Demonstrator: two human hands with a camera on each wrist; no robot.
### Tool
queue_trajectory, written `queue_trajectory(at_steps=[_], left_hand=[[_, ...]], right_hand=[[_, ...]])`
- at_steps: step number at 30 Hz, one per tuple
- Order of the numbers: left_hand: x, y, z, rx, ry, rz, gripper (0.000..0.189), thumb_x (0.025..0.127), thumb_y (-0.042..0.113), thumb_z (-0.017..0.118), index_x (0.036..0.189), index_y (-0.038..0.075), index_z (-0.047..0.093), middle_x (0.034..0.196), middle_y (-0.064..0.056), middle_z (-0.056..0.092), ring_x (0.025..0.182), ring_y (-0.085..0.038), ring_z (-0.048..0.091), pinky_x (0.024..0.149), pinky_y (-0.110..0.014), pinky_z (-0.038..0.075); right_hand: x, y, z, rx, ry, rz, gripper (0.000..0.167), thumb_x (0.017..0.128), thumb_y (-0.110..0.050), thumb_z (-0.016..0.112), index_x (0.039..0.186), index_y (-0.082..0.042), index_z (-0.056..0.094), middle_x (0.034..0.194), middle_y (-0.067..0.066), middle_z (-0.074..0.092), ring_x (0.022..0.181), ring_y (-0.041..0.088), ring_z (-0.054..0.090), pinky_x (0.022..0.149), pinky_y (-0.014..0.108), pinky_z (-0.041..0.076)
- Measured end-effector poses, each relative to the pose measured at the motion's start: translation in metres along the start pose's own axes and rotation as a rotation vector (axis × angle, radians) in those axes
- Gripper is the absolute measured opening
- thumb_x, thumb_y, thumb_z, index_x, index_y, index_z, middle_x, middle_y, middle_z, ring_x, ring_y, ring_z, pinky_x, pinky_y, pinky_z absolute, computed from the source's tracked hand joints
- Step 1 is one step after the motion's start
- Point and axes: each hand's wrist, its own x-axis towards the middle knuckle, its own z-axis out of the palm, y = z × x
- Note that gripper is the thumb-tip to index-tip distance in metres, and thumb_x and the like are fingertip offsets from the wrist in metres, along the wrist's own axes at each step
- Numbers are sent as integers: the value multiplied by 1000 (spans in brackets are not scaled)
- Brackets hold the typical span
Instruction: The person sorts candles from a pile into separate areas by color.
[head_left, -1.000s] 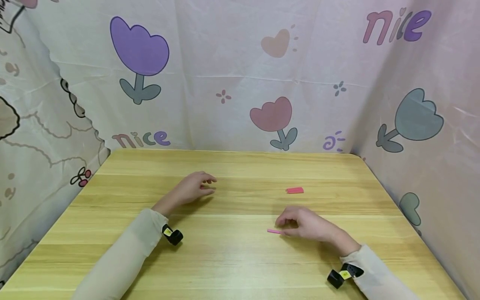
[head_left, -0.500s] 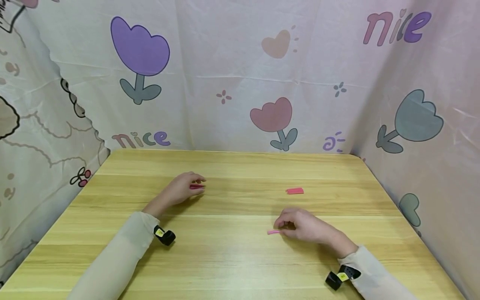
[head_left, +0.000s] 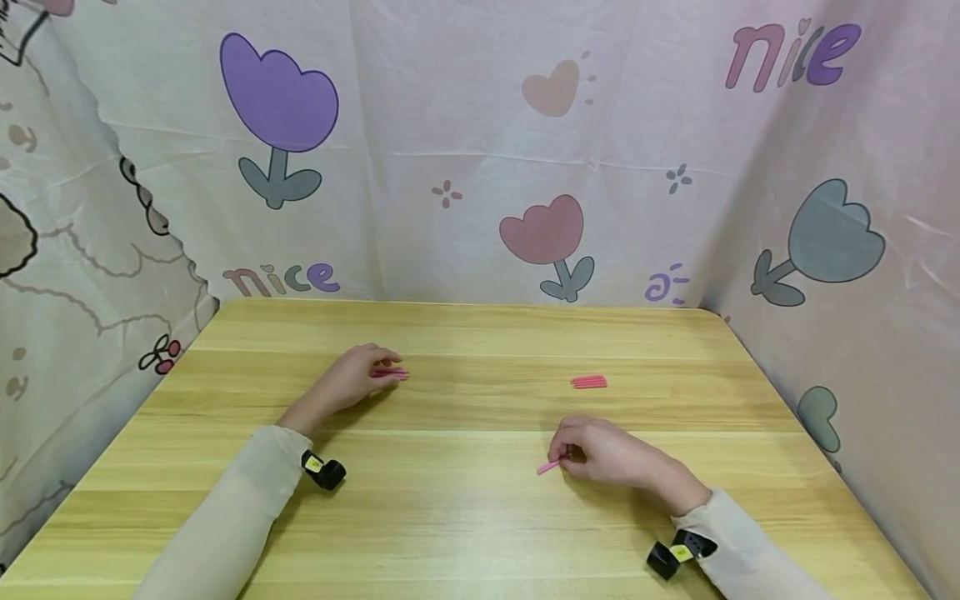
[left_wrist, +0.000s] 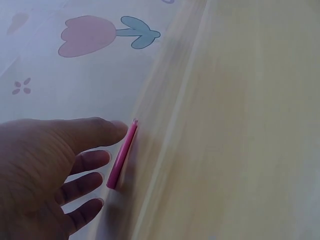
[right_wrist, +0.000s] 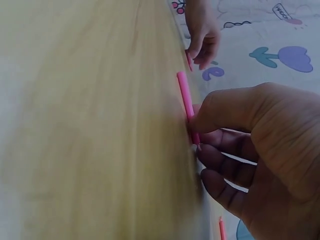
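Short pink candles lie on the wooden table point(head_left: 465, 517). At the back left, my left hand point(head_left: 352, 377) is beside a few dark pink candles point(head_left: 390, 373), fingers apart and loosely bent. The left wrist view shows a candle point(left_wrist: 123, 155) with a small wick lying by the thumb tip; whether the thumb touches it I cannot tell. Nearer the front right, my right hand point(head_left: 607, 452) pinches a brighter pink candle point(right_wrist: 184, 97) between thumb and fingers, just over or on the table. Its wick end is at the fingertips; its plain end points left.
Several red-pink candles point(head_left: 589, 382) lie side by side behind my right hand. A patterned cloth point(head_left: 450, 108) hangs along the table's back and sides. Each wrist bears a small black camera point(head_left: 324, 471).
My left hand has shifted left, baring more of the candles beside it. The candle in my right hand has turned, its free end swinging towards the front.
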Motion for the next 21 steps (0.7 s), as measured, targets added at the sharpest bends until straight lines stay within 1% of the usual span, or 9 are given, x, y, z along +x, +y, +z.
queue_trajectory(at_steps=[2, 7, 11, 15, 21], left_hand=[[0, -2, 0, 4, 5, -5, 38, 89, 19, 74, 120, -1, 66, 107, -14, 66, 100, -33, 60, 93, -51, 44], [-2, -6, -1, 8, 20, -22, 39, 87, 20, 75, 120, 0, 67, 107, -15, 67, 99, -32, 59, 91, -50, 45], [-3, -11, -1, 22, 24, -19, 38, 88, 18, 75, 120, 0, 67, 109, -16, 67, 103, -34, 60, 93, -51, 45], [-5, -13, -2, 24, 18, -26, 38, 89, 19, 74, 120, 0, 67, 111, -18, 66, 106, -36, 59, 95, -53, 43], [-6, -13, -3, 13, 14, -33, 35, 89, 19, 74, 117, 0, 68, 109, -17, 65, 102, -35, 59, 93, -52, 43]], right_hand=[[1, -2, -1, -1, -15, 16, 19, 84, -4, 71, 90, -22, 69, 88, -14, 58, 77, 3, 54, 67, 20, 47], [3, -3, -2, -13, -41, 21, 19, 83, -4, 70, 90, -21, 67, 84, -13, 55, 74, 4, 52, 64, 19, 46], [5, -2, -3, -30, -48, 6, 19, 82, -3, 69, 89, -21, 67, 83, -14, 53, 73, 4, 51, 62, 19, 45], [7, -1, -3, -33, -37, -16, 20, 81, -2, 69, 89, -21, 66, 82, -13, 54, 72, 4, 51, 61, 18, 45], [14, 0, -2, -16, -36, -38, 21, 81, -1, 70, 90, -19, 65, 83, -11, 57, 72, 3, 52, 61, 18, 46]])
